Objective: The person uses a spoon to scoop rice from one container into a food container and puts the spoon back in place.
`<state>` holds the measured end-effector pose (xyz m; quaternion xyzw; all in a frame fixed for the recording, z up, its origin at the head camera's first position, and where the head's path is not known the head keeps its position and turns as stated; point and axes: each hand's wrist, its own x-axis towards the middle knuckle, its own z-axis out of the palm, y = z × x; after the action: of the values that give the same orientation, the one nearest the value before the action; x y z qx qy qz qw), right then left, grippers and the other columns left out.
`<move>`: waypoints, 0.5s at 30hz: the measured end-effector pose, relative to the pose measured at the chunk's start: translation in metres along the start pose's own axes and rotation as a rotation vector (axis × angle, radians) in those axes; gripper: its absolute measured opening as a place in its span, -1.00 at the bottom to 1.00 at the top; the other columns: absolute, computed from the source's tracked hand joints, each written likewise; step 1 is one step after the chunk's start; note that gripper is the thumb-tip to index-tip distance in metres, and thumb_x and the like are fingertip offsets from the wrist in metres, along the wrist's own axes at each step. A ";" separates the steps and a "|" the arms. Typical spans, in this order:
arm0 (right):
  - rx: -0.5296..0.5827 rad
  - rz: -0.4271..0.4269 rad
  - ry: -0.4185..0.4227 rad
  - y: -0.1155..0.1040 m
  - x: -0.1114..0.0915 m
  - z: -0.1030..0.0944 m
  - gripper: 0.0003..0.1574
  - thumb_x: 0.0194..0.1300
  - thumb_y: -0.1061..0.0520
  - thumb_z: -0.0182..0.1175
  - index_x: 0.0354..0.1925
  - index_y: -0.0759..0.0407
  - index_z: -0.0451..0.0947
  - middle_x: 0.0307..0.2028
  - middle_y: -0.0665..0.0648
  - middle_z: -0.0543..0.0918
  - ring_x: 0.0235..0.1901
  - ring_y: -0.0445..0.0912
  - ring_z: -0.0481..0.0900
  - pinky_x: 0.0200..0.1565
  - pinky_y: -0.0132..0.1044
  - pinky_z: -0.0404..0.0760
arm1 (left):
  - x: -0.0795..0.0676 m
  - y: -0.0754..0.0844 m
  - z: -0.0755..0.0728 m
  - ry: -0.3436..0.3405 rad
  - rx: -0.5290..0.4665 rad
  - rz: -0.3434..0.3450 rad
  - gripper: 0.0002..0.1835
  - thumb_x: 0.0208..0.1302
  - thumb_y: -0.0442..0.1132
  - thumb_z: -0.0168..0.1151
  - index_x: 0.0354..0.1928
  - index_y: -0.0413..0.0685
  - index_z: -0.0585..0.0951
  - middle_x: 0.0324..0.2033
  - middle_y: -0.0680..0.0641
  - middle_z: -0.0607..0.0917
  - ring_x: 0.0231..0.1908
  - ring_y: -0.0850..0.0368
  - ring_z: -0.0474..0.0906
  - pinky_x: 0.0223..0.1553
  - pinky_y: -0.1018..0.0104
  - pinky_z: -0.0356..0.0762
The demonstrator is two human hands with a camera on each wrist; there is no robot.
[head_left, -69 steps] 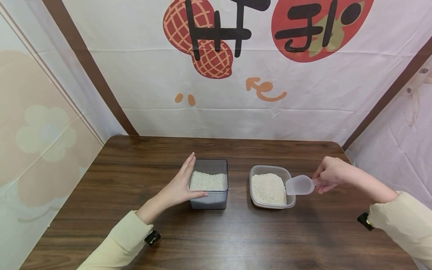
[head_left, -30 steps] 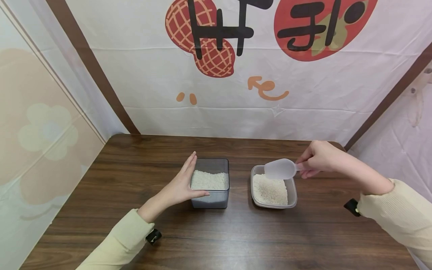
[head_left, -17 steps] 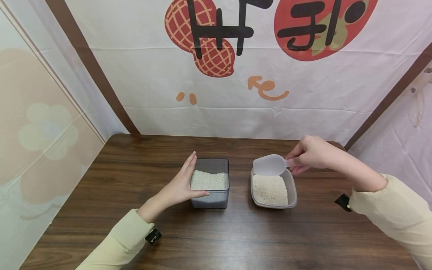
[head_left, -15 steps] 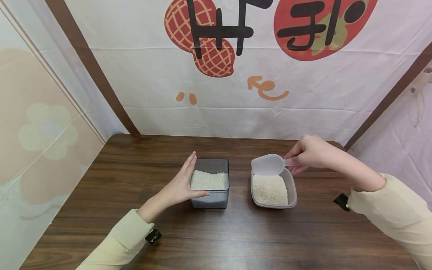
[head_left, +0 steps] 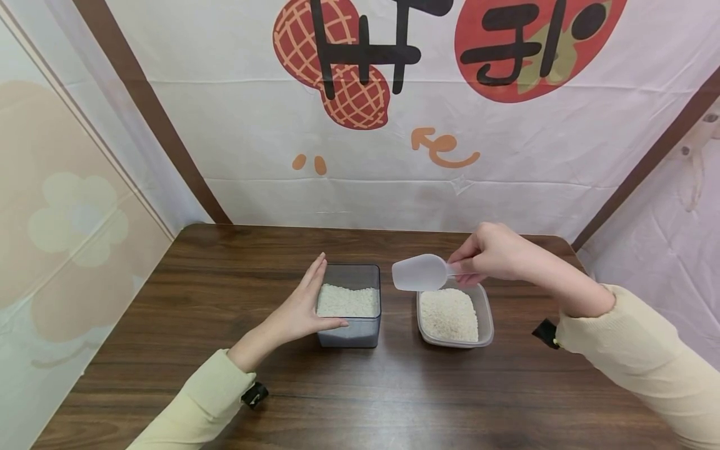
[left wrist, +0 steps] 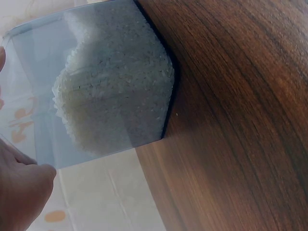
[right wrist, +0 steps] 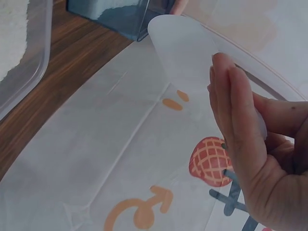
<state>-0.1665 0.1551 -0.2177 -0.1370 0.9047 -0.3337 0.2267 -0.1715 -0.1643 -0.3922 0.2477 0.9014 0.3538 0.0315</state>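
Observation:
In the head view, a translucent white scoop [head_left: 422,273] is pinched by its handle in my right hand [head_left: 490,255]. Its bowl points left, above the back-left corner of a clear plastic tub [head_left: 485,312] of white rice [head_left: 449,314]. I cannot tell whether the scoop bears rice. My left hand [head_left: 304,309] holds the left side of a square, smoky-grey container [head_left: 349,334], thumb across the near rim and fingers toward the back. White rice [left wrist: 115,86] shows through that container's wall in the left wrist view. Seen from the right wrist, the scoop [right wrist: 185,45] overlaps the white cloth.
Both containers stand on a dark wood-grain table [head_left: 365,400], a short gap between them. Behind the table hangs a white printed cloth [head_left: 394,194]. A pale flowered cloth [head_left: 79,250] hangs at the left. Black wrist devices [head_left: 255,395] sit by the sleeves.
My right hand has carried the scoop from the tub's right side up and leftward, past its back-left corner. My left hand stays on the grey container.

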 end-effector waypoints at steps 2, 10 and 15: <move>0.004 -0.005 -0.005 -0.003 0.002 0.002 -0.76 0.17 0.32 0.16 -0.21 0.48 0.60 -0.50 0.21 0.69 -0.50 -0.07 0.67 -0.37 -0.29 0.62 | 0.000 0.000 0.000 0.002 0.003 -0.001 0.28 -0.13 0.20 0.38 0.40 -0.21 -0.23 0.41 -0.08 -0.27 0.34 -0.16 -0.12 0.19 -0.12 0.12; 0.042 -0.034 -0.039 -0.010 0.009 0.014 -0.76 0.17 0.32 0.17 -0.20 0.46 0.61 -0.50 0.21 0.69 -0.50 -0.10 0.67 -0.36 -0.31 0.62 | 0.000 0.001 0.000 0.009 0.000 0.006 0.28 -0.14 0.16 0.41 0.40 -0.24 -0.22 0.41 -0.09 -0.25 0.34 -0.16 -0.12 0.20 -0.11 0.11; 0.070 -0.049 -0.043 -0.010 0.016 0.022 -0.79 0.16 0.34 0.17 -0.23 0.45 0.62 -0.47 0.22 0.69 -0.52 -0.11 0.66 -0.38 -0.32 0.62 | 0.000 0.000 0.001 0.010 -0.001 0.009 0.28 -0.14 0.16 0.41 0.40 -0.23 -0.22 0.40 -0.09 -0.26 0.34 -0.16 -0.11 0.20 -0.11 0.11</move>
<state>-0.1680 0.1295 -0.2310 -0.1581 0.8837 -0.3678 0.2425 -0.1714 -0.1638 -0.3932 0.2501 0.9002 0.3557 0.0255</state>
